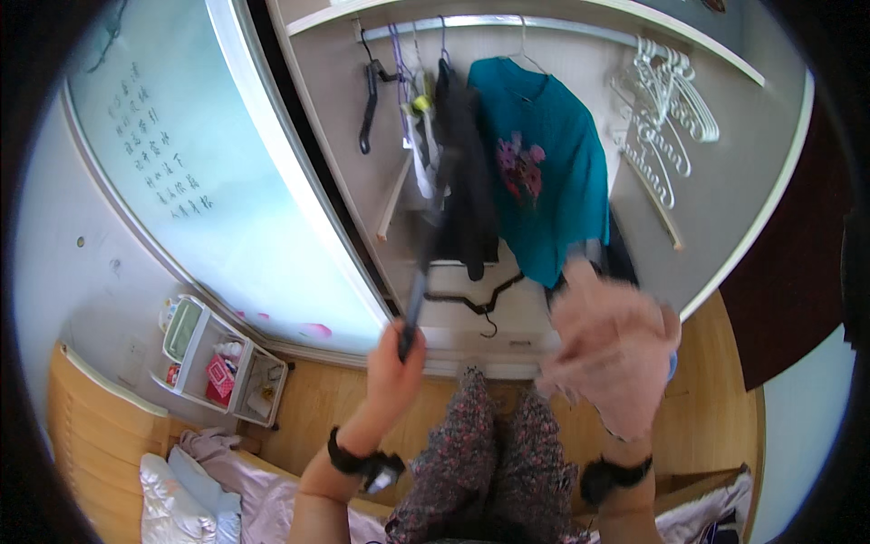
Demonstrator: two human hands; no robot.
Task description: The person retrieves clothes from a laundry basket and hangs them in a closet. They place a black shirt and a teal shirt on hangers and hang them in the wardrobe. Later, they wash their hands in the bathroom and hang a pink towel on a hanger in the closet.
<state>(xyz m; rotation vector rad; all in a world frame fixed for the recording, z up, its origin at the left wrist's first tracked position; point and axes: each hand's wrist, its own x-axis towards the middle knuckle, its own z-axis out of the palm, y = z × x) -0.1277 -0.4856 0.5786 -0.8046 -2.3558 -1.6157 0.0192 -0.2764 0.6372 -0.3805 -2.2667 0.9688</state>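
Note:
My left hand [395, 360] grips one end of a long dark thin object [423, 262]. Motion blur hides whether it is a rod or a hanger seen edge-on. It slants up in front of dark garments [469, 170] on the closet rail. To the right, a bunched pink garment [605, 347] hangs over my right hand [629, 445] and covers most of it; the fingers are hidden. Just above that cloth hangs a teal top [554, 163] with a pink flower motif. A black hanger [476, 302] lies at the closet bottom between my hands.
A metal rail [476, 24] carries several white hangers [663, 115] at right and a black hanger [370, 102] at left. The frosted sliding door [272, 204] bears writing. A white trolley [217, 367] and a bed with pillows [183, 496] stand at lower left.

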